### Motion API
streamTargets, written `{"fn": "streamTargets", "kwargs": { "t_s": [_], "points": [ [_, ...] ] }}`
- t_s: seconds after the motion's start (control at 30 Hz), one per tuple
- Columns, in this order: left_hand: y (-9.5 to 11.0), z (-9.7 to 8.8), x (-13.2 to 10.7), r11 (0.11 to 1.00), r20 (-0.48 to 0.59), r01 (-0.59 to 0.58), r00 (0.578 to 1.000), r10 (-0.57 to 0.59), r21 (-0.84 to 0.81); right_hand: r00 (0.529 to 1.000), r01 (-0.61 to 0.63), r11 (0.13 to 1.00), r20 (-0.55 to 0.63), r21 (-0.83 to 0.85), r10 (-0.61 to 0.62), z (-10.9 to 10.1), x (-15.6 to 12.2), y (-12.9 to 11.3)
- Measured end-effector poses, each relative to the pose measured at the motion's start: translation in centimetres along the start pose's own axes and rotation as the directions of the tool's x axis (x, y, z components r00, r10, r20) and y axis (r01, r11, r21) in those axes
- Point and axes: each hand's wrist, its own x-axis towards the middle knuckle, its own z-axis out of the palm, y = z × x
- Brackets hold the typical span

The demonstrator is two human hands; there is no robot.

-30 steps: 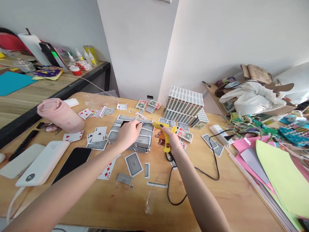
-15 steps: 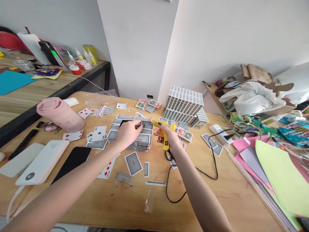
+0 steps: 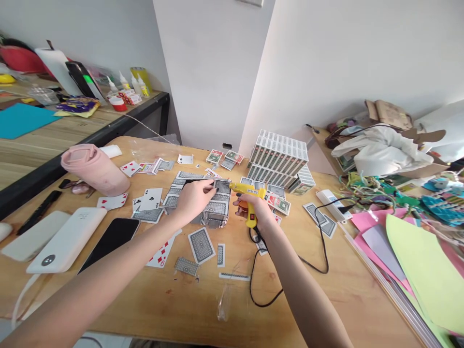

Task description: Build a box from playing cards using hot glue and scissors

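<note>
My left hand point(image 3: 194, 195) rests on a structure built of playing cards point(image 3: 215, 209) at the middle of the wooden table point(image 3: 174, 309), its fingers pinched on the structure's top card edge. My right hand point(image 3: 258, 211) grips a yellow hot glue gun point(image 3: 249, 198), with the nozzle pointing left at the top edge of the structure. The gun's black cord point(image 3: 290, 270) loops across the table to a white power strip point(image 3: 328, 199). Loose cards point(image 3: 201, 245) and cut card strips lie in front of the structure.
A stack of boxed card decks point(image 3: 279, 157) stands behind. A pink bottle point(image 3: 94, 169), a black phone point(image 3: 110, 237), a white power bank point(image 3: 67, 239) lie at left. Coloured paper sheets point(image 3: 424, 256) and craft clutter fill the right. A second desk with glue bottles point(image 3: 125, 82) stands far left.
The glue gun nozzle has shifted slightly left and up toward the card structure's top edge. The view has shifted a little; my left hand stays on the cards.
</note>
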Motion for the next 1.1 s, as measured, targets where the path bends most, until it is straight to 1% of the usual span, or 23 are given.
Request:
{"fn": "streamTargets", "kwargs": {
  "t_s": [0.13,0.3,0.43,0.5,0.53,0.57,0.6,0.63,0.67,0.7,0.73,0.77,0.8,0.83,0.87,0.9,0.93,1.0,1.1],
  "points": [
    [-0.1,-0.1,0.1,1.0,0.001,0.029,1.0,-0.029,0.0,0.999,-0.048,0.999,-0.013,-0.016,0.048,0.7,0.4,-0.8],
    [-0.1,-0.1,0.2,0.999,0.019,0.048,0.999,-0.048,-0.002,0.992,-0.119,0.993,0.043,-0.017,0.12,1.3,0.6,-1.8],
    [-0.2,-0.1,0.2,0.999,0.005,0.036,0.999,-0.036,0.033,0.991,-0.129,0.992,0.045,-0.011,0.129,1.7,0.5,-1.8],
    [-0.3,0.0,0.2,0.999,-0.005,0.02,1.0,-0.02,0.041,0.995,-0.093,0.995,0.043,-0.028,0.095,1.9,0.4,-1.5],
    [-0.3,0.0,0.2,0.999,-0.01,0.012,1.0,-0.012,0.039,0.998,-0.052,0.995,0.036,-0.081,0.055,1.9,0.3,-1.3],
    [-0.3,0.1,0.2,0.999,-0.014,0.004,1.0,-0.004,0.036,0.999,-0.002,0.985,0.031,-0.174,0.008,1.8,0.2,-1.1],
    [-0.3,0.1,0.2,0.999,-0.018,-0.001,1.0,0.002,0.033,0.999,0.052,0.954,0.03,-0.297,-0.045,1.7,0.1,-1.0],
    [-0.3,0.1,0.1,1.0,-0.02,-0.004,1.0,0.005,0.031,0.994,0.11,0.895,0.038,-0.433,-0.104,1.4,0.0,-0.9],
    [-0.2,0.0,0.1,1.0,-0.021,-0.007,1.0,0.008,0.029,0.984,0.17,0.809,0.057,-0.563,-0.167,1.0,-0.1,-1.0],
    [-0.2,0.0,0.1,1.0,-0.02,-0.008,1.0,0.008,0.027,0.967,0.236,0.703,0.092,-0.671,-0.236,0.7,-0.1,-1.1],
    [-0.1,-0.1,0.1,1.0,-0.016,-0.007,1.0,0.008,0.025,0.938,0.312,0.576,0.15,-0.755,-0.312,0.3,-0.1,-1.4],
    [0.0,-0.1,0.0,1.0,-0.01,-0.006,1.0,0.006,0.022,0.895,0.392,0.43,0.229,-0.813,-0.383,-0.1,-0.1,-1.7],
    [0.0,-0.2,0.0,1.0,-0.002,-0.006,1.0,0.006,0.017,0.844,0.461,0.272,0.322,-0.845,-0.43,-0.4,-0.1,-2.1],
    [0.1,-0.3,0.0,1.0,0.009,-0.008,1.0,0.008,0.01,0.796,0.511,0.118,0.416,-0.852,-0.439,-0.7,0.0,-2.5],
    [0.1,-0.3,0.0,1.0,0.021,-0.009,1.0,0.009,0.003,0.761,0.542,-0.017,0.498,-0.84,-0.416,-0.9,0.0,-2.9],
    [0.1,-0.4,0.0,1.0,0.032,-0.013,0.999,0.013,-0.005,0.74,0.556,-0.127,0.559,-0.821,-0.373,-1.0,0.1,-3.3],
    [0.1,-0.4,0.0,1.0,0.039,-0.016,0.999,0.016,-0.012,0.731,0.562,-0.216,0.601,-0.799,-0.323,-1.1,0.2,-3.7],
    [0.0,-0.5,0.0,0.999,0.047,-0.021,0.999,0.022,-0.024,0.727,0.557,-0.353,0.647,-0.752,-0.231,-1.0,0.5,-4.4],
    [-0.2,-0.5,0.0,0.999,0.056,-0.028,0.998,0.03,-0.03,0.714,0.552,-0.484,0.685,-0.679,-0.145,-0.7,0.9,-5.2]
  ]
}}
